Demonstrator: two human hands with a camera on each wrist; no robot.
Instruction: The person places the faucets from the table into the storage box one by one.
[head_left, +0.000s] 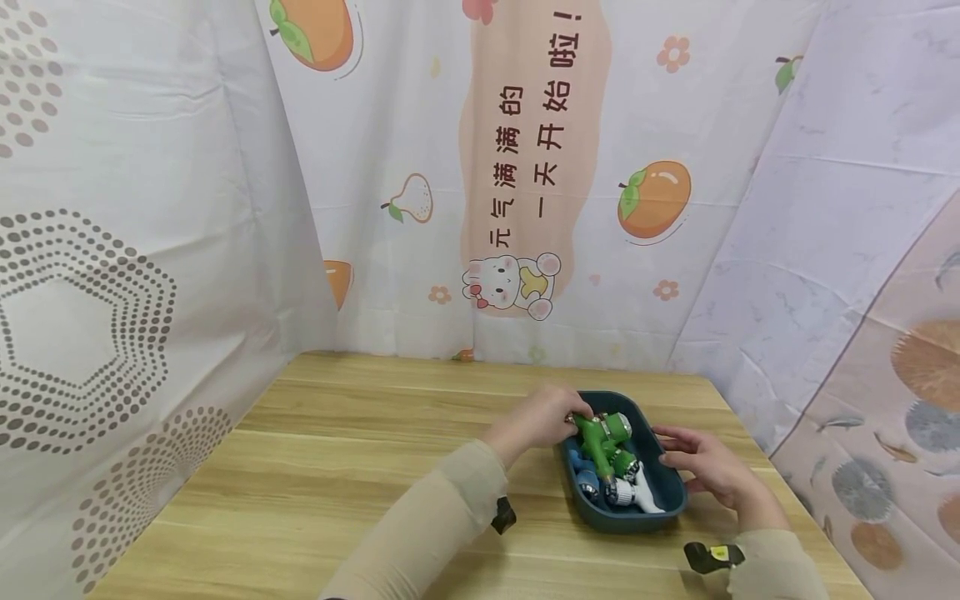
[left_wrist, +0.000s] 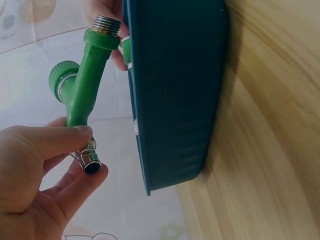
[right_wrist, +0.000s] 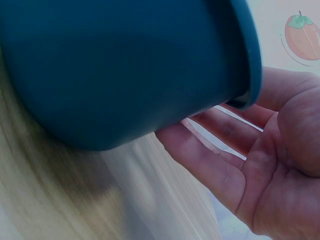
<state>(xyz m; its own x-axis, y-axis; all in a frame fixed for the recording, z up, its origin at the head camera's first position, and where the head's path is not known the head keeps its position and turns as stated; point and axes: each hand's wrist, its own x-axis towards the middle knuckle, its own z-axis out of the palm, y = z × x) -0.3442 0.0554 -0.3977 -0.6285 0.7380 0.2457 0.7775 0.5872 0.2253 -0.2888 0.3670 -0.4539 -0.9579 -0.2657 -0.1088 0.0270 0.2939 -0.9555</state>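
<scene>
My left hand (head_left: 551,418) reaches over the left rim of a dark teal plastic tub (head_left: 630,523). Thumb and fingers pinch a green water tap (left_wrist: 89,82) by its chrome spout end. That tap has a green knob on one side and a threaded metal end pointing away from the hand. Below it in the tub lie another green tap (head_left: 622,460), a blue one (head_left: 587,482) and a white one (head_left: 645,493). At the tub's right side is my right hand (head_left: 708,468), its fingers loosely extended against the outer wall and rim.
The tub stands on a wood-grain table (head_left: 360,467), toward its right side. Printed white curtains (head_left: 405,275) enclose the table at the back and on both sides. Black wrist-camera mounts (head_left: 504,516) stick out from both sleeves.
</scene>
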